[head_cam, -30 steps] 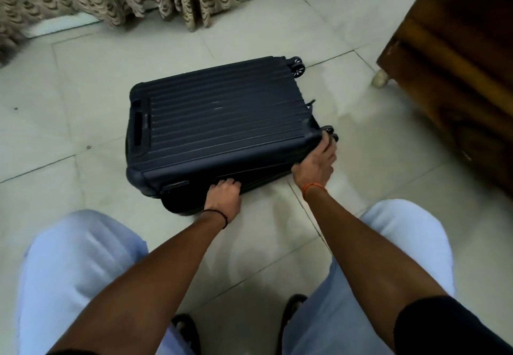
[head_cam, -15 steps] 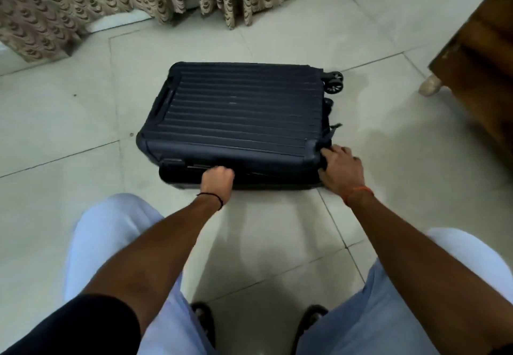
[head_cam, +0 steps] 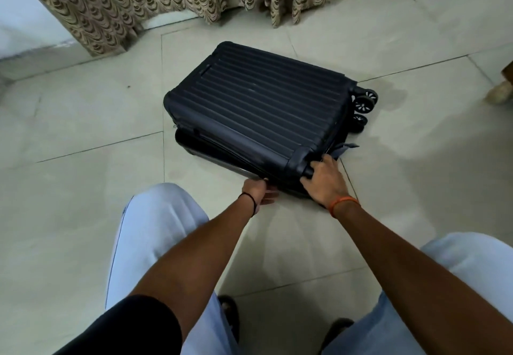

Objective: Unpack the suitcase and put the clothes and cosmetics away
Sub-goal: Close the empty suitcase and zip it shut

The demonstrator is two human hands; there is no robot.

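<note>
The floor (head_cam: 83,215) is made of big pale tiles with thin dark lines between them. A soft shine is seen on the tiles. Along the far side, long curtains (head_cam: 125,2) with a brown and cream wave pattern are hung down to the floor. A pale furniture foot (head_cam: 499,95) is seen at the right edge.

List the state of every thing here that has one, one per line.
Suitcase: lying flat on the floor, lid down, seam slightly parted along the near edge.
Wheels: off the floor, pointing sideways.
Strap: sticking out at the near right corner.
Curtain: hanging down to the floor.
Left hand: at the near seam, fingers relaxed.
Right hand: fingers curled over the near right corner.
</note>
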